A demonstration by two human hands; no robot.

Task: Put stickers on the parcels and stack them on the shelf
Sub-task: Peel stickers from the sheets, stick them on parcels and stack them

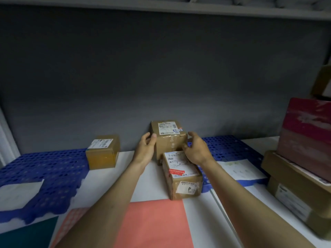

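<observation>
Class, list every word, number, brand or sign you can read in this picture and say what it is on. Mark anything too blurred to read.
No text is legible.
Tall box: white label, blurred.
Front box: white and red labels, blurred.
Left box: label, too small.
Stacked boxes on the right: label, blurred.
Red box: pale marks, unreadable.

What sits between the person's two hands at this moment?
In the head view, the tall cardboard parcel standing against the back wall sits between the left hand and the right hand; both touch its sides.
</observation>
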